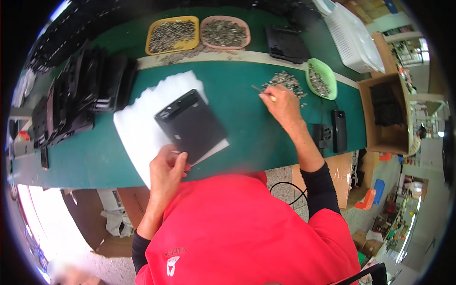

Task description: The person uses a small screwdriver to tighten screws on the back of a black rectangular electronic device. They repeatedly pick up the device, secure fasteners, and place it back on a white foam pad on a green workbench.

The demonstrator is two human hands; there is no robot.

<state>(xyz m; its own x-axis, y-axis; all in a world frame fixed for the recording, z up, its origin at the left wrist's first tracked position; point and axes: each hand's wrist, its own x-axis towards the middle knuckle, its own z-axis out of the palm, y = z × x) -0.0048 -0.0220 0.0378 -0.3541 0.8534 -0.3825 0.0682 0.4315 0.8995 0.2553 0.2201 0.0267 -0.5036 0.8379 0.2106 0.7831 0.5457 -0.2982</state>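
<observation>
My left hand (166, 170) pinches the near edge of a flat black plastic panel (194, 126), which has a round grille of holes and a long recess at its far end. The panel lies tilted on a white foam sheet (137, 121). Over at the right, my right hand (285, 107) is closed on a thin tool (257, 89) with a dark tip and a yellowish part; its exact kind is unclear. That tip is at the near-left side of a loose pile of small metal parts (287, 81) on the green table.
Yellow (148, 40) and pink (248, 35) trays of small metal parts stand at the back. A green bowl (331, 73) holds more. Black plastic parts (78, 92) are stacked at left. A black device (338, 130), cardboard box (387, 137) and white basket (349, 35) are at right.
</observation>
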